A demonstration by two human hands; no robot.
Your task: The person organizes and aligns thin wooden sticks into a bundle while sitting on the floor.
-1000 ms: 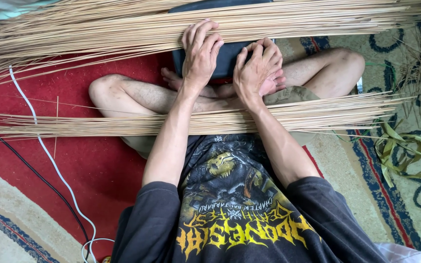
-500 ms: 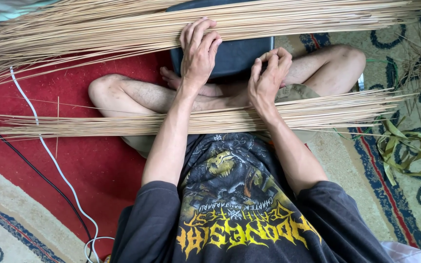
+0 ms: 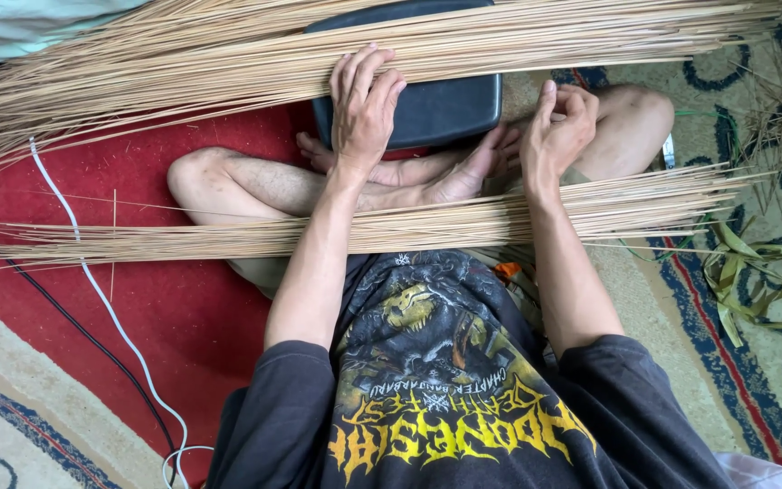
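Palm-rib sticks [image 3: 228, 63] lie in a long pale sheaf across the dark stool [image 3: 436, 113] at twelve o'clock, and the left hand [image 3: 364, 113] rests flat on them, its grip wide with fingers spread over the strands. Right hand [image 3: 561, 127] sits at three o'clock of the left, clear of that sheaf, grip narrow with fingers curled; whether it pinches a stick I cannot tell. Second bundle [image 3: 228, 237] crosses the lap at six o'clock of both hands, over the red rug [image 3: 174, 317].

Dark short-sleeved shirt [image 3: 445, 398], yellow graphic print; perhaps khaki shorts [image 3: 255, 270].
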